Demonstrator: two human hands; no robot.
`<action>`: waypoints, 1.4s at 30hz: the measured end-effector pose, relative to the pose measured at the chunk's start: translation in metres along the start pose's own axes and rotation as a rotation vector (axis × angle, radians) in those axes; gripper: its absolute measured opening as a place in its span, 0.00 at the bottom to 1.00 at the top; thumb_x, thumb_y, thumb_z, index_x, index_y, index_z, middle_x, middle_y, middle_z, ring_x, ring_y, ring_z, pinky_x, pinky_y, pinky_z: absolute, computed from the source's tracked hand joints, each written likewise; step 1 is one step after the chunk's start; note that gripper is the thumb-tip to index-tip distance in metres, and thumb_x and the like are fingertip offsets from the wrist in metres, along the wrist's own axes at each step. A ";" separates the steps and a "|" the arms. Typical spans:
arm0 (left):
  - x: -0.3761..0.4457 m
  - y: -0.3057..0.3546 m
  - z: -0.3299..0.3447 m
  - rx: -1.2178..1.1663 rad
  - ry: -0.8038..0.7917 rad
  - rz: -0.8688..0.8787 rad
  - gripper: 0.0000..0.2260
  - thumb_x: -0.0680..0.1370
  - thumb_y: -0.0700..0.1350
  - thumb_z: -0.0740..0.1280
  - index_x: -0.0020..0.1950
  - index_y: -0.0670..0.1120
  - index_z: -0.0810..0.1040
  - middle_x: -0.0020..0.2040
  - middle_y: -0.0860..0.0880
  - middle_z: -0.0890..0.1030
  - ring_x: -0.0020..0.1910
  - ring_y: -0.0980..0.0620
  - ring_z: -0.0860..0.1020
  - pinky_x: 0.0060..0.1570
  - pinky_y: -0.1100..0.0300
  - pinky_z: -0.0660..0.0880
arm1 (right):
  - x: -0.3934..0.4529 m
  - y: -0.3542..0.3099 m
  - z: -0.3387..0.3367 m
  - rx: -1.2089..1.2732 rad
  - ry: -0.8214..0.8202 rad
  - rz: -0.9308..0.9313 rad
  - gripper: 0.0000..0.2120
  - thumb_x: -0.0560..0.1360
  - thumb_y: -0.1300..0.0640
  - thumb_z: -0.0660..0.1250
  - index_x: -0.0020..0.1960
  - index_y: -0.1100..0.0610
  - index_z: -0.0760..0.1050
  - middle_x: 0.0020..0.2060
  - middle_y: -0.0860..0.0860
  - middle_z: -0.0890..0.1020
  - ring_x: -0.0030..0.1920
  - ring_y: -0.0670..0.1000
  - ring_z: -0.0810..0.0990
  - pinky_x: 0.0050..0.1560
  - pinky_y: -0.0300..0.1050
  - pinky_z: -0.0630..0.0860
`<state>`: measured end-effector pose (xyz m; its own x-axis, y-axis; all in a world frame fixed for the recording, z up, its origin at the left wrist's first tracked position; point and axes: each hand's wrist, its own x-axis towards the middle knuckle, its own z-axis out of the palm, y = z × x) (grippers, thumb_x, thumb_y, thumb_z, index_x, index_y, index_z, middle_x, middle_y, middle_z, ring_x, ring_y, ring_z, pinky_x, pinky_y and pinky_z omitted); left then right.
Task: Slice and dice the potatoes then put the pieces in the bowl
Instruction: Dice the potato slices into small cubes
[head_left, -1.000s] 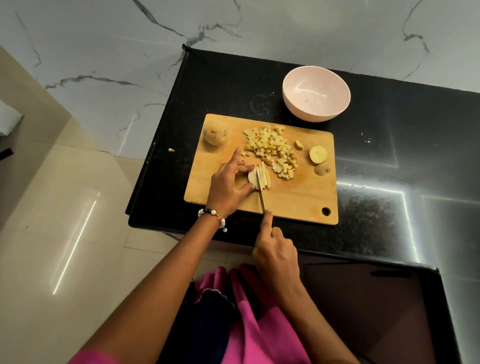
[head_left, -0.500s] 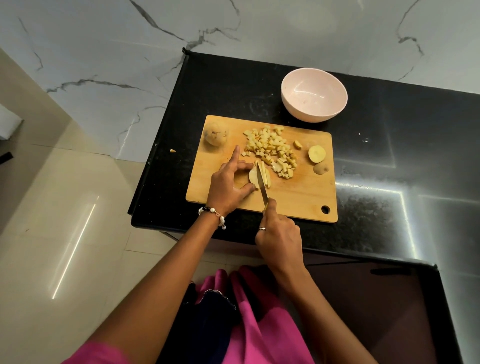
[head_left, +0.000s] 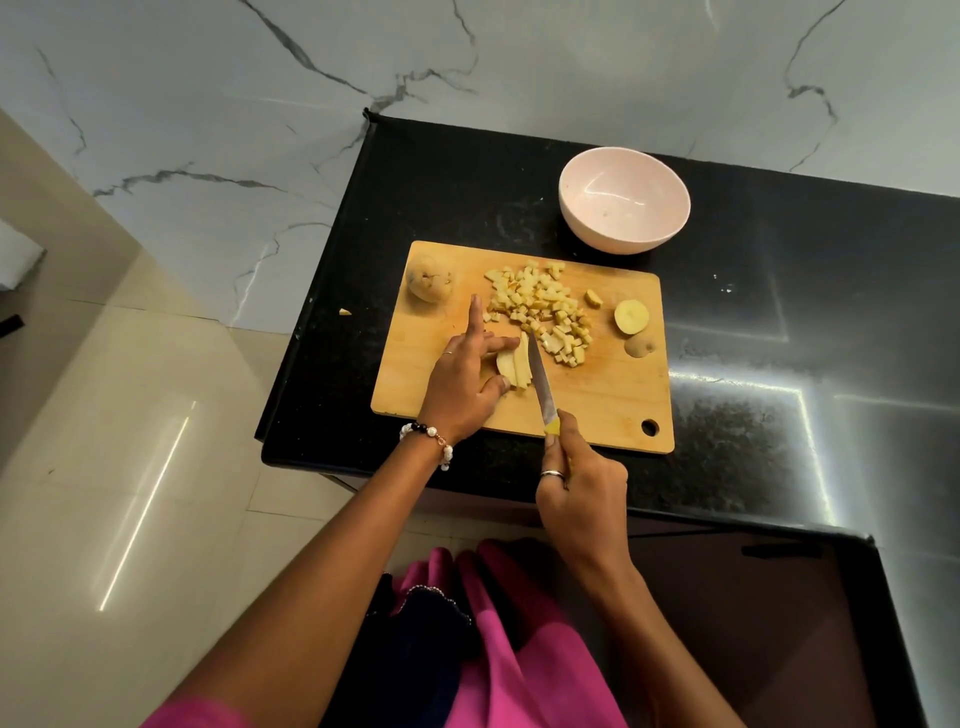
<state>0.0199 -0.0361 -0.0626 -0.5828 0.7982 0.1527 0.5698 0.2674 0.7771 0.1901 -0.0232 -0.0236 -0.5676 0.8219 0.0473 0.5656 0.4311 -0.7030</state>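
Head view shows me the potato slices (head_left: 514, 368) on the cutting board (head_left: 597, 400), pinched between thumb and curled fingers of my left hand (head_left: 465, 382), index finger pointing straight. My right hand (head_left: 582, 493) grips the knife (head_left: 540, 382), blade laid against the slices. Beyond lie the diced pieces (head_left: 543, 312), a whole potato (head_left: 430, 278) and a half potato (head_left: 631, 316). Pink bowl (head_left: 624, 200) sits on the black bench (head_left: 779, 322) behind the board.

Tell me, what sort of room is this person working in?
Most likely a home kitchen. A wooden cutting board with diced potato pieces lies on a black stone counter, a pink bowl stands behind it, and the right hand holds a knife.
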 end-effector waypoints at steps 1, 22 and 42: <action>0.000 0.000 -0.001 -0.010 -0.001 0.002 0.45 0.71 0.39 0.71 0.77 0.44 0.43 0.60 0.57 0.79 0.64 0.53 0.70 0.59 0.69 0.62 | 0.002 0.000 0.000 -0.007 0.006 -0.005 0.21 0.78 0.56 0.57 0.68 0.62 0.70 0.24 0.46 0.71 0.23 0.48 0.69 0.25 0.49 0.67; 0.001 -0.006 -0.002 -0.066 0.120 -0.035 0.47 0.68 0.42 0.76 0.76 0.38 0.47 0.51 0.48 0.83 0.60 0.52 0.76 0.62 0.59 0.71 | 0.028 -0.016 0.029 -0.515 -0.200 -0.177 0.28 0.77 0.64 0.53 0.75 0.66 0.51 0.44 0.61 0.79 0.39 0.61 0.78 0.34 0.47 0.63; -0.001 -0.003 -0.003 -0.127 0.115 -0.083 0.49 0.67 0.41 0.77 0.77 0.40 0.46 0.52 0.51 0.83 0.60 0.57 0.76 0.62 0.71 0.65 | 0.004 -0.002 0.019 -0.367 -0.139 -0.128 0.22 0.79 0.61 0.57 0.71 0.65 0.63 0.35 0.59 0.78 0.32 0.62 0.77 0.30 0.47 0.61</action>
<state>0.0171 -0.0398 -0.0630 -0.6910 0.7075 0.1482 0.4436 0.2531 0.8598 0.1753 -0.0284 -0.0357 -0.7083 0.7059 0.0041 0.6467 0.6512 -0.3970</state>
